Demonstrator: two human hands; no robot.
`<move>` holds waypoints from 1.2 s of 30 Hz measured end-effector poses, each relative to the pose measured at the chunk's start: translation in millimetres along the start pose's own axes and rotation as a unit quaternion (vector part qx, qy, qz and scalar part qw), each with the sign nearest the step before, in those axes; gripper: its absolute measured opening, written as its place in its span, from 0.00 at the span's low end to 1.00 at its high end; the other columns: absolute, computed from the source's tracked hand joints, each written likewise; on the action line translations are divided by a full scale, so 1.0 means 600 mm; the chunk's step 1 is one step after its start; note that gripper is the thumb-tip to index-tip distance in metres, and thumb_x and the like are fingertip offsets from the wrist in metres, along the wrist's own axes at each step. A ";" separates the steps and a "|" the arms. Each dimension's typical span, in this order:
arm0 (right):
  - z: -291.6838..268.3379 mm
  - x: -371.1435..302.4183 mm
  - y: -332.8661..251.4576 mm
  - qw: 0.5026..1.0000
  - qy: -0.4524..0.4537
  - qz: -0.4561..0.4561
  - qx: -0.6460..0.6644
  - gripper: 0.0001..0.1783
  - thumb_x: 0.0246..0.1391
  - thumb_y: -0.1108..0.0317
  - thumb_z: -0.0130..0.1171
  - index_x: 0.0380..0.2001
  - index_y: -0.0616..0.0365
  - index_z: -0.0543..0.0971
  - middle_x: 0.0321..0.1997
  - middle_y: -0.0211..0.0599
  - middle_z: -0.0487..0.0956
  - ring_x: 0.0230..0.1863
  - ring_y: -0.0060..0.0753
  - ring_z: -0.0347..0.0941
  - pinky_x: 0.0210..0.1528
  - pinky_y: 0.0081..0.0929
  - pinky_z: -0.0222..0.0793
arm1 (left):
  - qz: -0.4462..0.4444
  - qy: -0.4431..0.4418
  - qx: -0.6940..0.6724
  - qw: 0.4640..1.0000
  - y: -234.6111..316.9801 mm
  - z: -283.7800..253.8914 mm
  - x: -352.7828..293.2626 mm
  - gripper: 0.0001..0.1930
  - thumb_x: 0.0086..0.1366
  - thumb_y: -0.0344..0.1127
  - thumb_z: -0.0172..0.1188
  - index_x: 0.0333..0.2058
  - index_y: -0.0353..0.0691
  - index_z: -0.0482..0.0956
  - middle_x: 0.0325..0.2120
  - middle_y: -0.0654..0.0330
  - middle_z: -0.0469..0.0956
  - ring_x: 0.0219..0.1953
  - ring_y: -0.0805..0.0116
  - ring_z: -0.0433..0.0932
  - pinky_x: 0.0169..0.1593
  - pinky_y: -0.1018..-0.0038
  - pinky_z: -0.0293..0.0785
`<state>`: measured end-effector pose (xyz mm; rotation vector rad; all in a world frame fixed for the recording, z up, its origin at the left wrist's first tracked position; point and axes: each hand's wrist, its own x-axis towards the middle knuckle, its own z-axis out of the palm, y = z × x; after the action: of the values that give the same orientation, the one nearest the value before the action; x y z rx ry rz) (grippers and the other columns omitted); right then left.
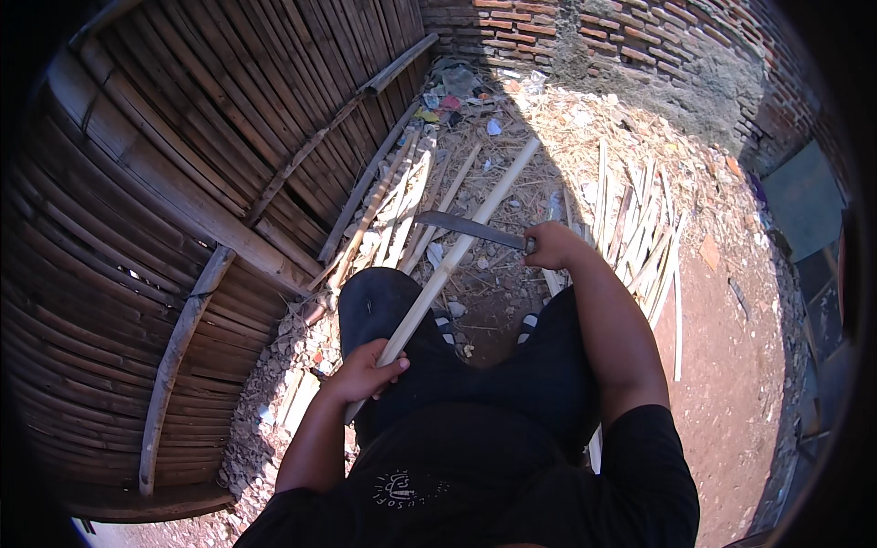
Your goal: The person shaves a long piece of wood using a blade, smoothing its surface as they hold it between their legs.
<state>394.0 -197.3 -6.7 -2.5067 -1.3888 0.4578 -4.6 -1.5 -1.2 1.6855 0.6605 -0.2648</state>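
My left hand [367, 373] grips the near end of a long pale bamboo strip [475, 222] that slants up and away over my left knee. My right hand [551, 245] holds the handle of a dark curved blade [468, 227]. The blade lies across the strip about halfway along it, edge against the bamboo. I am seated in dark trousers with both knees apart, and my feet show on the ground between them.
A slatted bamboo wall [183, 210] fills the left side. Cut bamboo strips [639, 237] lie fanned on the ground at right, more strips and shavings [402, 201] by the wall. A brick wall [630, 46] closes the far side, with litter at its corner.
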 end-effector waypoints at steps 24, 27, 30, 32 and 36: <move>-0.010 -0.003 -0.013 0.999 -0.022 -0.029 0.022 0.31 0.42 0.52 0.75 0.49 0.56 0.83 0.43 0.51 0.84 0.49 0.54 0.80 0.54 0.45 0.75 | 0.007 0.003 -0.004 1.000 -0.005 0.000 -0.001 0.18 0.69 0.47 0.65 0.46 0.39 0.75 0.24 0.65 0.75 0.17 0.77 0.70 0.21 0.76 0.68; -0.002 -0.004 0.011 0.999 0.028 0.005 0.019 0.31 0.41 0.52 0.75 0.49 0.56 0.83 0.43 0.51 0.84 0.50 0.55 0.80 0.55 0.45 0.74 | 0.012 0.003 -0.006 1.000 -0.006 0.001 -0.002 0.19 0.68 0.48 0.66 0.46 0.39 0.75 0.24 0.65 0.75 0.17 0.77 0.70 0.22 0.76 0.68; -0.014 -0.006 0.016 0.997 0.048 0.067 0.006 0.31 0.42 0.52 0.75 0.49 0.56 0.83 0.44 0.51 0.84 0.51 0.54 0.80 0.56 0.44 0.74 | 0.010 0.000 -0.007 1.000 -0.001 0.002 -0.002 0.19 0.68 0.47 0.66 0.46 0.39 0.75 0.24 0.65 0.75 0.17 0.77 0.70 0.22 0.76 0.68; -0.016 -0.011 0.016 0.998 0.036 0.052 0.002 0.31 0.42 0.52 0.74 0.49 0.56 0.84 0.44 0.51 0.84 0.51 0.55 0.80 0.55 0.45 0.74 | 0.008 0.000 -0.005 1.000 0.002 0.001 -0.003 0.19 0.68 0.47 0.66 0.46 0.39 0.75 0.24 0.65 0.75 0.17 0.77 0.70 0.22 0.76 0.68; -0.008 -0.008 -0.016 0.999 -0.034 -0.038 -0.014 0.30 0.42 0.51 0.74 0.48 0.53 0.84 0.43 0.50 0.84 0.50 0.54 0.80 0.54 0.45 0.75 | 0.007 -0.001 -0.005 1.000 0.003 0.002 -0.002 0.19 0.68 0.47 0.66 0.46 0.39 0.75 0.24 0.65 0.75 0.17 0.77 0.70 0.22 0.76 0.68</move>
<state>385.8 -196.7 2.2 -2.4726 -1.5190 0.5160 -4.4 -2.9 0.5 1.6800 0.6471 -0.2531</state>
